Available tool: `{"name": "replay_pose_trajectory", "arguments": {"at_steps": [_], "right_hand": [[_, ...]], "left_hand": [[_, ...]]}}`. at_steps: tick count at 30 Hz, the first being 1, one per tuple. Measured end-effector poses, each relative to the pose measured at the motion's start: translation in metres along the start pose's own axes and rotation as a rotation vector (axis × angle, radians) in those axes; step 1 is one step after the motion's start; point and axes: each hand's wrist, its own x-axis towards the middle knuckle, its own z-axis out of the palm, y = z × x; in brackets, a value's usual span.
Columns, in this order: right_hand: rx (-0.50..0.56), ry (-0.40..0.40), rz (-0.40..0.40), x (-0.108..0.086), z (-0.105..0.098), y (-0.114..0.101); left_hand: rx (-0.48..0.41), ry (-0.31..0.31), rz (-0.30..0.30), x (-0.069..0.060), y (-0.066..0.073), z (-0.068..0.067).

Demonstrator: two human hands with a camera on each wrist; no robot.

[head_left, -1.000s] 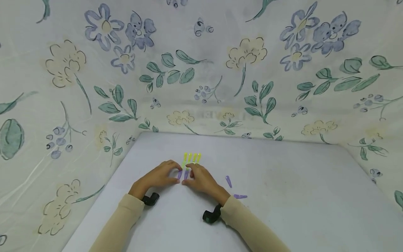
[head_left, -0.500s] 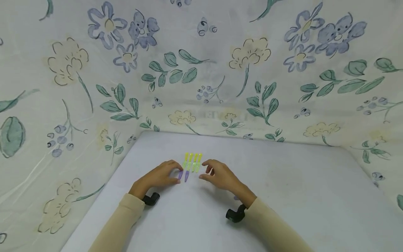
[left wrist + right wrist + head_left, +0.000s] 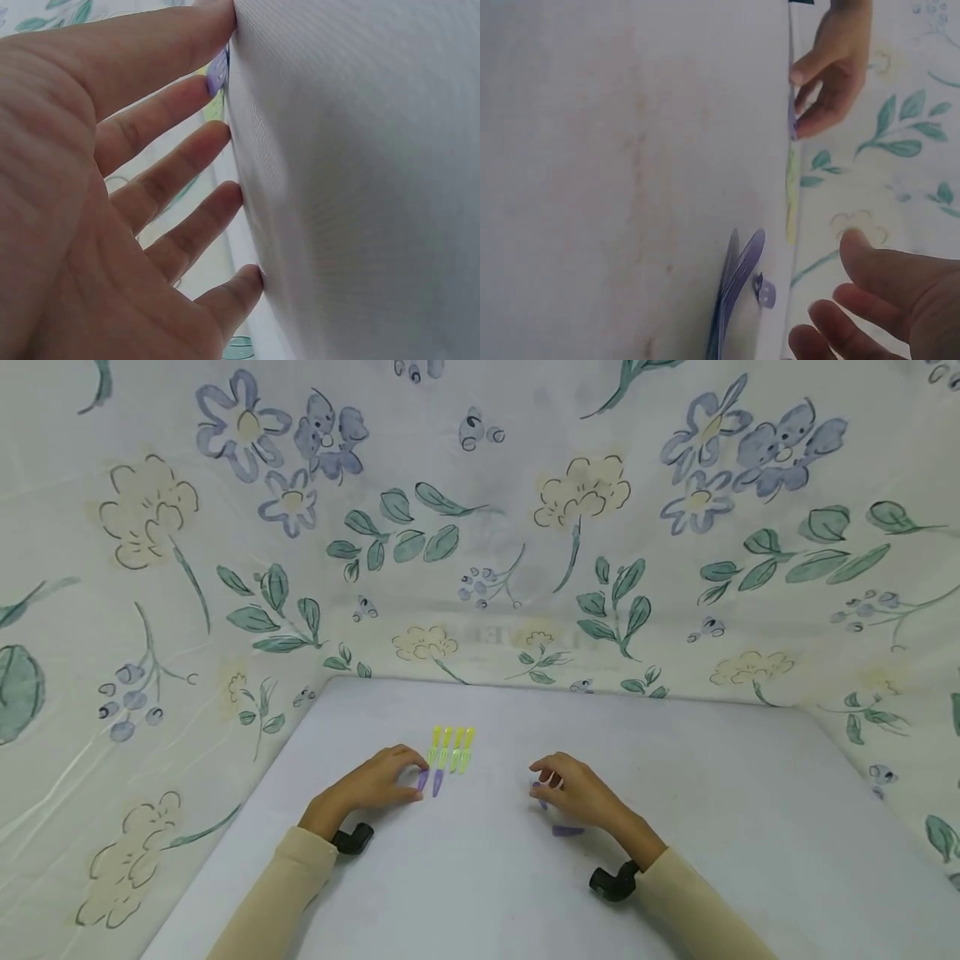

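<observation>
My left hand (image 3: 378, 779) rests on the white table, fingertips down, its index fingertip touching a purple snap hair clip (image 3: 217, 73) in the left wrist view. Beside it lies a second purple hair clip (image 3: 438, 782). Beyond these stand short rows of green hair clips (image 3: 455, 760) and yellow hair clips (image 3: 453, 736). My right hand (image 3: 581, 789) hovers with loosely bent fingers over a purple hair clip (image 3: 765, 291), partly hidden by the fingers in the head view. Closer to me is another loose purple hair clip (image 3: 739, 277), its two leaves spread apart.
The white table (image 3: 697, 810) has a back edge meeting a flower-printed sheet (image 3: 487, 527), which also covers the sides. A black wrist camera (image 3: 613, 882) sits on the right wrist, another black wrist camera (image 3: 352, 839) on the left.
My right hand has left the second purple clip in the row and moved right, to above the loose purple clips. My left hand has stayed by the first purple clip.
</observation>
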Motion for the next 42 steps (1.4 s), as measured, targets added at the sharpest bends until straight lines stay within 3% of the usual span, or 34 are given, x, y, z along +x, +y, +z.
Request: {"name": "replay_pose_trajectory", "arguments": {"at_steps": [6,16,23,32,42], "right_hand": [[0.015,-0.034,0.055,-0.008,-0.005,0.015],[0.032,-0.099,0.025,-0.009,-0.008,0.034],[0.058,-0.126,0.045,-0.006,-0.005,0.035],[0.030,-0.143,0.003,-0.003,0.000,0.038],[0.018,-0.132,0.022,-0.004,0.001,0.035]], "left_hand": [[0.000,0.008,-0.003,0.001,-0.001,0.001],[-0.010,0.008,0.010,0.000,-0.003,0.000],[-0.004,0.016,0.020,0.001,-0.010,0.003],[-0.025,0.021,0.028,-0.001,-0.005,0.000],[-0.037,0.028,0.020,-0.001,-0.004,0.001]]}}
